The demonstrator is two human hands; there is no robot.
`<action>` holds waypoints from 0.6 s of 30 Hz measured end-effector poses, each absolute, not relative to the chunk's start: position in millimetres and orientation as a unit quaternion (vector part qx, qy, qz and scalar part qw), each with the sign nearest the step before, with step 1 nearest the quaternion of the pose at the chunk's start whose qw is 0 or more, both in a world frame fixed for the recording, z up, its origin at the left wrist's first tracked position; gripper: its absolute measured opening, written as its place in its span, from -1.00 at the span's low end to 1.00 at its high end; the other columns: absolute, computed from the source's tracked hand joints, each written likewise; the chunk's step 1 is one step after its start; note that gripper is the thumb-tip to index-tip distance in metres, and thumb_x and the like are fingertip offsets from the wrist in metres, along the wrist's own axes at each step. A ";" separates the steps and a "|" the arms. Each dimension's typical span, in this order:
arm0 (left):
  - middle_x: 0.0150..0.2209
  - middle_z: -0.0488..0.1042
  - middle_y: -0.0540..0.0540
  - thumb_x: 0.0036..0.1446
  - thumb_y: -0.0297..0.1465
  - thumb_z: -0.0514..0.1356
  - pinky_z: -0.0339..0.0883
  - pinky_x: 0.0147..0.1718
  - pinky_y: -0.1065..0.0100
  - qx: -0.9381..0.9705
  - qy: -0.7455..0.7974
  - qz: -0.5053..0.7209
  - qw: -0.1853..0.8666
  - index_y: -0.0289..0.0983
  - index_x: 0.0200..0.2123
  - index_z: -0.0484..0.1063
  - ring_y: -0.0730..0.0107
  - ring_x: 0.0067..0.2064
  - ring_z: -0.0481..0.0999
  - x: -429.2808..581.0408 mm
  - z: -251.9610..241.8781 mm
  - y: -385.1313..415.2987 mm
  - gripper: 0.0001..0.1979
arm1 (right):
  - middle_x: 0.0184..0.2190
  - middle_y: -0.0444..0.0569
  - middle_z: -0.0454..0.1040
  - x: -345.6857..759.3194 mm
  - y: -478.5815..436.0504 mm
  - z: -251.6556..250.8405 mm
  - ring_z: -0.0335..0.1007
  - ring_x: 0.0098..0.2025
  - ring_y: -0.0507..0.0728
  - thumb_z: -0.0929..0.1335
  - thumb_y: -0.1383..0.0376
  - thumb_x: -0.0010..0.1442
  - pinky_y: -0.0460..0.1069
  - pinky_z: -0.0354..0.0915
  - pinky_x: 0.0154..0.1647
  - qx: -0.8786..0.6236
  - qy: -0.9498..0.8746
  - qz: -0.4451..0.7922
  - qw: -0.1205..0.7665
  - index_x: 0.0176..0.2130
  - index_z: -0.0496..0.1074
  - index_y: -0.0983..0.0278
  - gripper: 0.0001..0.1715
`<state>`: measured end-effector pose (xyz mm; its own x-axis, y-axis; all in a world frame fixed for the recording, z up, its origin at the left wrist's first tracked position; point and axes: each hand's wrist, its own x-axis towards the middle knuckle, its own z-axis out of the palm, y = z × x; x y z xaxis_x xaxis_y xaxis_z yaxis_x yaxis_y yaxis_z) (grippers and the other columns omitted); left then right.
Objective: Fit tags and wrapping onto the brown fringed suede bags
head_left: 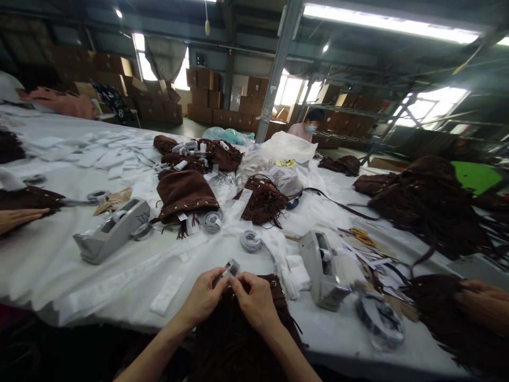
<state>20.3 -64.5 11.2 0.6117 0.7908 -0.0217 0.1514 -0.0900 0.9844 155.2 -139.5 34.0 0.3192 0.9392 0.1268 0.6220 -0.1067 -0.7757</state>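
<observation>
My left hand [203, 298] and my right hand [256, 303] meet at the table's front edge, fingers pinched together. Between their fingertips is a small rolled grey strap [233, 266], with something whitish at its side. Below the hands, a dark brown fringed drawstring bag [278, 293] with metal eyelets hangs over the edge toward me. A grey coiled strap [250, 241] lies just beyond my hands, and another coil [212, 221] sits by a brown drawstring bag [186, 193]. Right of my hands stands a grey tape dispenser [324, 270], with white strips [296, 273] beside it.
Another tape dispenser [113, 231] stands to the left. Brown bags [429, 196] are heaped at right, near yellow-handled scissors [362, 236]. Other people's hands [483, 302] work at both sides. A dark wrapped coil [379, 321] lies near the front edge. A masked person [304, 130] is behind the table.
</observation>
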 end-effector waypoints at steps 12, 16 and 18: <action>-0.55 0.30 0.04 0.13 -0.04 0.11 0.08 -0.57 0.47 0.656 0.340 0.260 0.621 -0.33 -0.34 0.41 0.50 -0.56 0.24 17.7 4.0 -60.5 -0.58 | -0.57 -0.08 0.50 148.9 -132.0 22.8 0.35 -0.49 0.05 0.35 0.16 0.12 -0.12 0.14 -0.45 -0.730 -0.447 0.258 0.447 -0.48 0.55 0.34 -0.67; -0.62 0.24 0.08 0.09 0.00 0.14 -0.07 -0.64 0.49 0.593 0.359 0.269 0.669 -0.32 -0.43 0.35 0.56 -0.63 0.13 18.1 -3.4 -56.7 -0.55 | -0.54 -0.06 0.50 145.9 -129.2 18.4 0.33 -0.48 0.05 0.37 0.12 0.10 -0.12 0.18 -0.44 -0.671 -0.423 0.347 0.500 -0.46 0.54 0.37 -0.64; -0.63 0.23 0.08 0.08 0.00 0.15 -0.12 -0.65 0.49 0.556 0.366 0.281 0.691 -0.31 -0.45 0.33 0.58 -0.64 0.10 18.8 -9.1 -55.2 -0.55 | -0.52 -0.05 0.50 146.6 -127.4 14.7 0.34 -0.46 0.06 0.37 0.11 0.10 -0.11 0.21 -0.41 -0.636 -0.418 0.389 0.519 -0.42 0.54 0.38 -0.64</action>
<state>18.8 -55.2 -9.1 0.5740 0.7957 -0.1931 0.0189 0.2228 0.9747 146.6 -127.4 14.7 0.3470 0.9359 -0.0613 0.1283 -0.1121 -0.9854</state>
